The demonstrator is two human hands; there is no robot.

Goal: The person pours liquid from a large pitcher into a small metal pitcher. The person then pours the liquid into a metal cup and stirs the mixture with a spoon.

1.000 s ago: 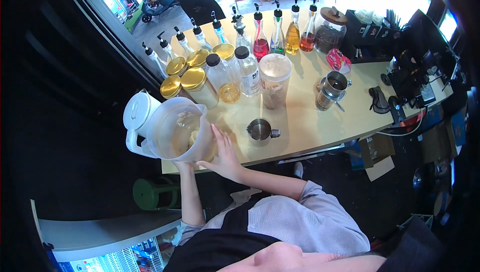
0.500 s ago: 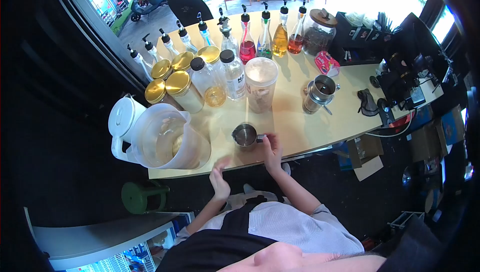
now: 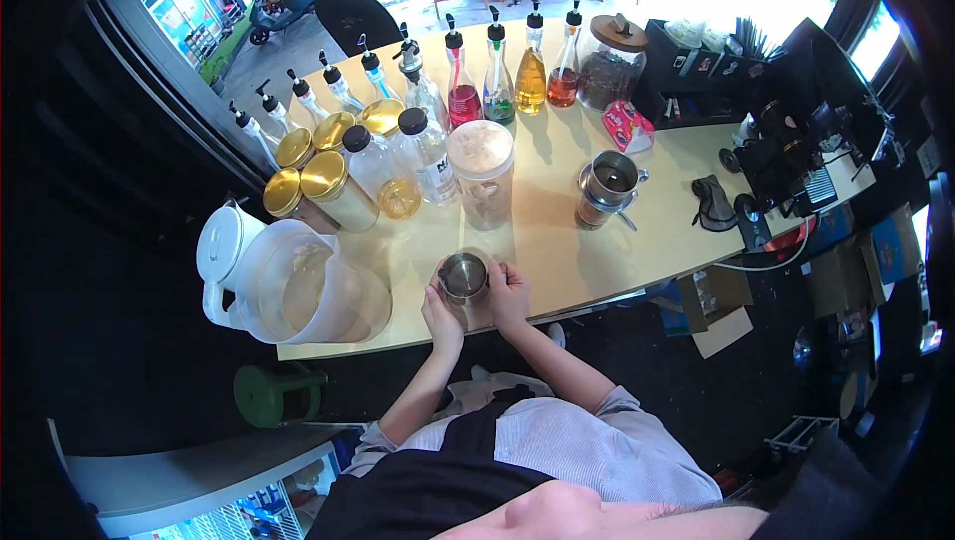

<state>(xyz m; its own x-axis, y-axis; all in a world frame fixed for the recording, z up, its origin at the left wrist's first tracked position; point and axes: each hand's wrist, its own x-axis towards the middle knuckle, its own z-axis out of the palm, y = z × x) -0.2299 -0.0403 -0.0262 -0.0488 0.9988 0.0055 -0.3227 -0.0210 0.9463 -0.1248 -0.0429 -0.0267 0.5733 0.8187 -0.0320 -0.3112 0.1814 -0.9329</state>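
A small metal cup (image 3: 464, 277) stands near the table's front edge, between my two hands. My left hand (image 3: 442, 313) is wrapped round its left side. On the right, my right hand (image 3: 506, 293) has its fingers closed on the cup's handle. To the left is a large translucent pitcher (image 3: 303, 286), next to a white lidded jug (image 3: 227, 247). Behind the cup stands a tall clear container (image 3: 481, 177) with a pale lid. A metal drip filter on a cup (image 3: 605, 190) is further right, with a spoon beside it.
Gold-lidded jars (image 3: 338, 190), two black-capped bottles (image 3: 426, 157) and several pump-top bottles (image 3: 530, 71) line the back left and middle of the table (image 3: 557, 271). A wooden-lidded jar (image 3: 612, 68), pink packet (image 3: 628, 126) and black organizer (image 3: 696, 73) are at the back right.
Both hands have left the big pitcher and moved right to the metal cup. My right hand reached its handle first, then my left hand closed round its side. The camera view has shifted.
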